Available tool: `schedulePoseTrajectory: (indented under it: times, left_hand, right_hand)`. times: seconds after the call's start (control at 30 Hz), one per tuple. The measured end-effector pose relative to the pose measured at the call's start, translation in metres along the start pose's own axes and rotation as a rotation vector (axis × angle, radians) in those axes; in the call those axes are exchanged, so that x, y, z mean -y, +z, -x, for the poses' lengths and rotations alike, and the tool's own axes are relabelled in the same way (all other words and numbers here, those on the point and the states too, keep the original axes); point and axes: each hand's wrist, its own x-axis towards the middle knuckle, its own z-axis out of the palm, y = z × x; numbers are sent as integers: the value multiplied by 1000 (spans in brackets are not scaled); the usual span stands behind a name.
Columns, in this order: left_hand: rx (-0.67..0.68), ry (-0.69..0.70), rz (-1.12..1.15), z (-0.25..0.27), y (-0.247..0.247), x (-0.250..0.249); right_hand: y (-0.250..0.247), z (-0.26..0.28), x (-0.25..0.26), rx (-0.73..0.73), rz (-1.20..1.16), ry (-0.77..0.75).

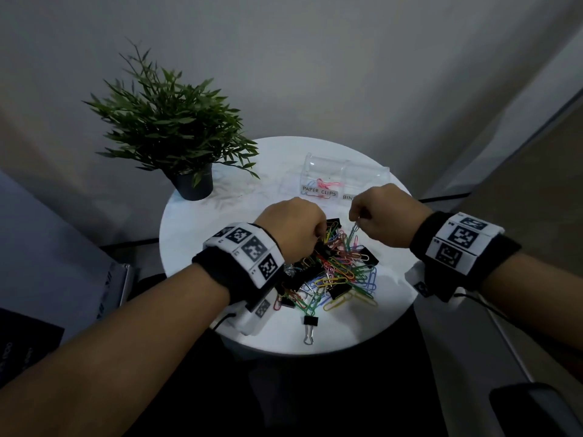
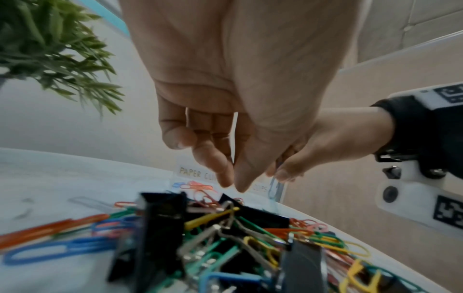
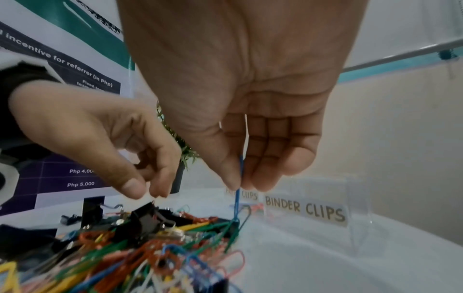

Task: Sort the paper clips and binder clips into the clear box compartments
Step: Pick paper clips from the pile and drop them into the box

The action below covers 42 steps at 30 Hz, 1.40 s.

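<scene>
While right hand (image 3: 240, 111) pinches blue paper clip (image 3: 237, 198) above pile (image 1: 334, 272), left hand (image 2: 225, 99) hovers, fingertips together, empty.

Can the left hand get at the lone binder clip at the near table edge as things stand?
Probably yes. The left hand hangs over the clip pile, fingers curled but apparently holding nothing, and the lone binder clip lies apart on bare table with nothing around it. It would only need to draw back toward the person.
</scene>
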Motion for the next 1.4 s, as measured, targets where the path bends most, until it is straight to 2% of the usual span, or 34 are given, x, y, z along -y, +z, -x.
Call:
schedulePoseTrajectory:
  times: [0.27, 0.67, 1.17, 1.27, 1.4]
  left_hand:
    - [0, -109, 34, 16, -9, 34]
    - [14, -252, 4, 32, -9, 77]
    - [110, -318, 4, 20, 10, 88]
    - [77, -315, 14, 21, 10, 90]
    - [-55, -296, 95, 17, -1, 84]
  right_hand:
    - [-23, 12, 3, -163, -105, -27]
    - [-30, 19, 6, -148, -342, -14]
    - [-33, 16, 11, -183, -329, -59]
    - [-35, 15, 12, -182, -359, -63]
    - [-37, 10, 11, -162, -436, -37]
